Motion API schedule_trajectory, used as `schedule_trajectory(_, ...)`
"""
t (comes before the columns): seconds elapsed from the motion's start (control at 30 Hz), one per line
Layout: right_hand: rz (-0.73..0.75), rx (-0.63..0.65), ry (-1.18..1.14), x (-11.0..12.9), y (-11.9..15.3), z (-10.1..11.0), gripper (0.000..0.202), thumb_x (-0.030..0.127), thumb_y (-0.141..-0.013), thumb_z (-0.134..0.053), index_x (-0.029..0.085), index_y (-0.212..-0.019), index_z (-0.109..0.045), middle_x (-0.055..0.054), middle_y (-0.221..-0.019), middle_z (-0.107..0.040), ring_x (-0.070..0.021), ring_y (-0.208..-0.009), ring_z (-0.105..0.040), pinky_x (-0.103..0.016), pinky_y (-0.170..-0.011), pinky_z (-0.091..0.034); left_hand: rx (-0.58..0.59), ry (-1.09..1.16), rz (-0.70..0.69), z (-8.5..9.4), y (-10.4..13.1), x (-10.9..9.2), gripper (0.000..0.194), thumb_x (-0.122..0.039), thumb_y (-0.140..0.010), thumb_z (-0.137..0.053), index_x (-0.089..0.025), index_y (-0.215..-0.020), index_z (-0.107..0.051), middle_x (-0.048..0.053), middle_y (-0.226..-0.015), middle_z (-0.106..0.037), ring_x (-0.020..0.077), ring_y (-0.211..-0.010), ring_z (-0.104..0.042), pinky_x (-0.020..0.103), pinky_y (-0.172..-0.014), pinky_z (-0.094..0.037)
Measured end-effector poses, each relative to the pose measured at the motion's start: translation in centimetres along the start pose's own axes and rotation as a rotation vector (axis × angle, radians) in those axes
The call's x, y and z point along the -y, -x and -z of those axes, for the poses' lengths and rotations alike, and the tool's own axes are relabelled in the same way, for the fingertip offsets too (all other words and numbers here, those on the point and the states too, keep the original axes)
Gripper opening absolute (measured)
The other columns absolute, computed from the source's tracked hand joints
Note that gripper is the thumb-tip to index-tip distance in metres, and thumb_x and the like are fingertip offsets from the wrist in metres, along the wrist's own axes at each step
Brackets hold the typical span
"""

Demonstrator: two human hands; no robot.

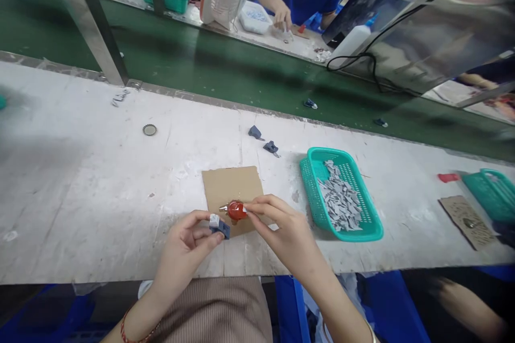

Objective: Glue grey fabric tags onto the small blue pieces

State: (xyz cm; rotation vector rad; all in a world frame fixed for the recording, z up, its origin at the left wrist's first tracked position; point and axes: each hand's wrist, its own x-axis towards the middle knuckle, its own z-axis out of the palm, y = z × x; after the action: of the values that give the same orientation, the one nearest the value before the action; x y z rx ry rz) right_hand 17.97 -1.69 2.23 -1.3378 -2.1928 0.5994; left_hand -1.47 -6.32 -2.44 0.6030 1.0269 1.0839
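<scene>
Left fingers grasp angular dark-blue block, over near-left corner of brown cardboard square, long axis slanting near-right | right hand nearer glossy red round dish, mid-cardboard — fingertips pinch apparently small pale chip, dish just left.

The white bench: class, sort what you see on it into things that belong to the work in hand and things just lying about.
Seem part of the work:
- dark blue piece, left hand
- small pale piece, right hand
- red pot, on cardboard
- green basket of grey pieces

Probably just lying about:
- round metal cap
- grey scraps
</scene>
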Motion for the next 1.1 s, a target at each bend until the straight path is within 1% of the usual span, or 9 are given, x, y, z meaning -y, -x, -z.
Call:
schedule_trajectory(0.27,-0.126,-0.018,-0.129,0.2,-0.2,0.0,0.018,0.014,-0.088,-0.060,0.021,-0.096,-0.074,-0.007,-0.092,-0.071,-0.0193,-0.086,-0.068,-0.032,-0.076,-0.058,0.021,0.044,-0.016,-0.8,-0.4,-0.6,0.017,-0.022,-0.076,-0.076,-0.020,-0.092,-0.068,0.002,-0.093,-0.076,0.0134,-0.081,-0.072,0.022,-0.077,-0.056)
schedule_trajectory(0.4,-0.315,-0.059,-0.454,1.0,-0.7,0.9,0.010,0.020,-0.083,-0.068,0.023,-0.088,-0.077,-0.006,-0.090,-0.075,-0.0193,-0.086,-0.071,-0.030,-0.074,-0.060,0.009,0.074,-0.012,-1.4,-0.5,-0.7,0.019,-0.023,-0.075,-0.077,-0.020,-0.092,-0.069,0.003,-0.095,-0.077,0.0148,-0.082,-0.072,0.024,-0.077,-0.057)
schedule_trajectory(0.47,-0.368,-0.049,-0.642,1.6,-0.9,1.4,0.008,0.022,-0.081,-0.071,0.024,-0.085,-0.078,-0.005,-0.090,-0.075,-0.0189,-0.085,-0.072,-0.030,-0.075,-0.061,0.014,0.078,-0.017,-1.8,-0.4,-1.0,0.019,-0.024,-0.076,-0.077,-0.020,-0.093,-0.069,0.004,-0.097,-0.077,0.0159,-0.085,-0.072,0.026,-0.080,-0.057)
schedule_trajectory(0.53,-0.393,-0.024,-0.732,2.2,-1.0,1.7,0.007,0.024,-0.079,-0.074,0.024,-0.084,-0.078,-0.005,-0.091,-0.076,-0.0195,-0.086,-0.072,-0.031,-0.077,-0.062,0.026,0.085,-0.024,-2.3,-0.4,-1.2,0.019,-0.024,-0.077,-0.077,-0.021,-0.094,-0.070,0.004,-0.099,-0.077,0.0176,-0.087,-0.072,0.030,-0.085,-0.058)
schedule_trajectory(0.67,-0.405,0.008,-0.739,3.2,-0.9,1.8,0.007,0.026,-0.079,-0.075,0.024,-0.085,-0.079,-0.006,-0.093,-0.075,-0.0213,-0.090,-0.071,-0.034,-0.079,-0.062,0.045,0.109,-0.043,-3.0,-0.4,-1.5,0.018,-0.025,-0.078,-0.076,-0.021,-0.093,-0.070,0.005,-0.100,-0.077,0.0208,-0.091,-0.073,0.036,-0.089,-0.058)
schedule_trajectory(0.8,-0.363,0.002,-0.666,3.6,-0.6,1.6,0.008,0.022,-0.081,-0.073,0.025,-0.086,-0.079,-0.006,-0.093,-0.075,-0.0206,-0.090,-0.071,-0.034,-0.079,-0.062,0.026,0.109,-0.046,-3.1,-0.3,-1.4,0.017,-0.025,-0.077,-0.076,-0.021,-0.092,-0.069,0.005,-0.098,-0.077,0.0207,-0.090,-0.073,0.036,-0.088,-0.058)
schedule_trajectory(0.93,-0.315,-0.024,-0.590,3.8,-0.3,1.4,0.008,0.021,-0.082,-0.073,0.026,-0.086,-0.078,-0.005,-0.091,-0.074,-0.0206,-0.092,-0.070,-0.038,-0.089,-0.058,0.008,0.081,-0.067,-3.1,-0.2,-1.3,0.015,-0.024,-0.078,-0.076,-0.021,-0.091,-0.069,0.004,-0.095,-0.078,0.0192,-0.088,-0.074,0.033,-0.087,-0.059)
schedule_trajectory(1.03,-0.352,0.010,-0.633,3.6,-0.4,1.5,0.004,0.024,-0.081,-0.075,0.025,-0.083,-0.078,-0.005,-0.092,-0.073,-0.0201,-0.092,-0.069,-0.037,-0.089,-0.058,-0.007,0.065,-0.091,-3.1,-0.1,-1.3,0.015,-0.023,-0.077,-0.077,-0.021,-0.090,-0.071,0.004,-0.094,-0.078,0.0189,-0.088,-0.074,0.030,-0.085,-0.059)
schedule_trajectory(1.1,-0.417,0.055,-0.743,3.3,-0.5,1.6,0.005,0.028,-0.077,-0.079,0.024,-0.079,-0.077,-0.004,-0.092,-0.073,-0.0196,-0.090,-0.070,-0.035,-0.084,-0.059,-0.004,0.068,-0.094,-3.2,-0.1,-1.3,0.016,-0.023,-0.076,-0.078,-0.021,-0.091,-0.072,0.004,-0.093,-0.079,0.0196,-0.088,-0.074,0.030,-0.084,-0.060)
